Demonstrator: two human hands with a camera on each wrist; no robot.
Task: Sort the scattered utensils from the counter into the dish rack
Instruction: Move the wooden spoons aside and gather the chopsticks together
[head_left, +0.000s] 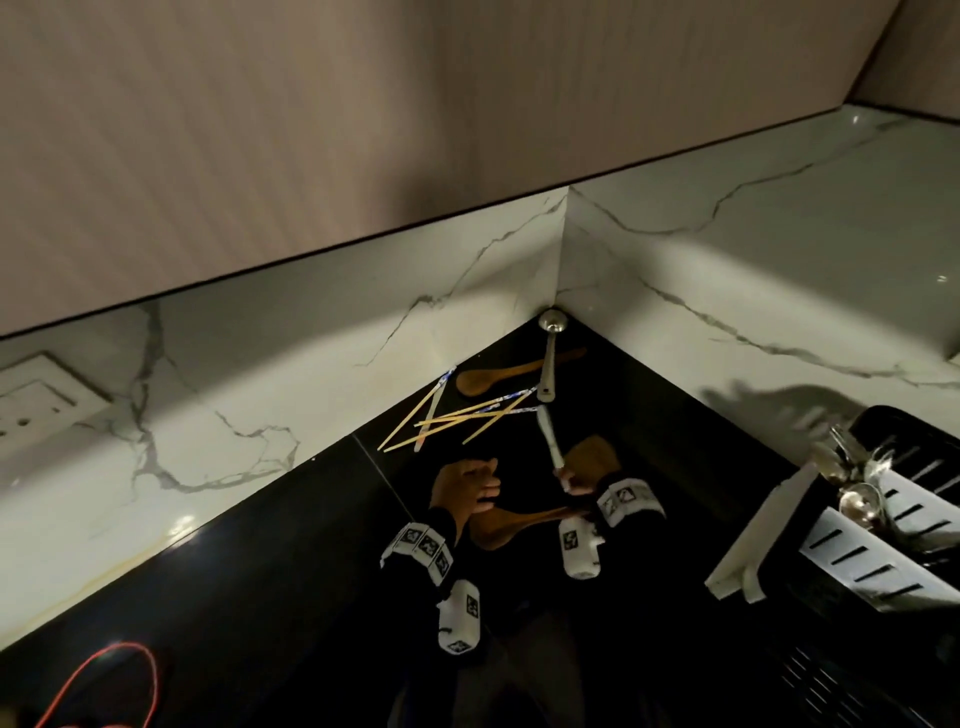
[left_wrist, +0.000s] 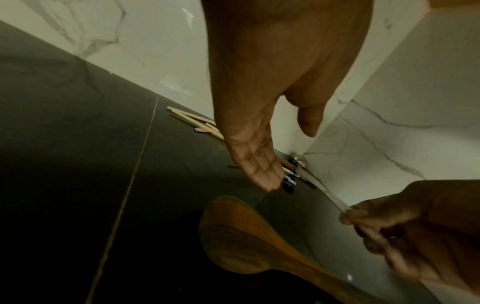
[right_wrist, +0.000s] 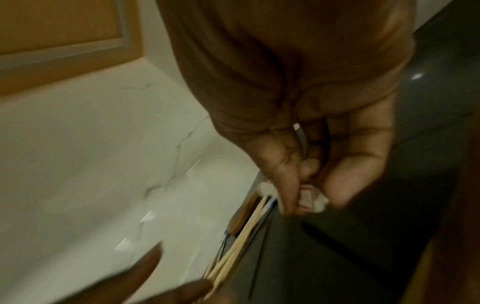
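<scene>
Chopsticks (head_left: 457, 415) lie just ahead of the left hand (head_left: 465, 486), fingers straight, nothing held; long axes run crosswise. Right hand (head_left: 574, 480) is occupied pinching a white utensil (head_left: 549, 441).

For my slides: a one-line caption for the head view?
Right hand grips a white-handled utensil and wooden spatula near scattered chopsticks; left hand empty.

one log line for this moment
right hand: holds white utensil, wooden spatula | left hand: empty | chopsticks: on counter
</scene>
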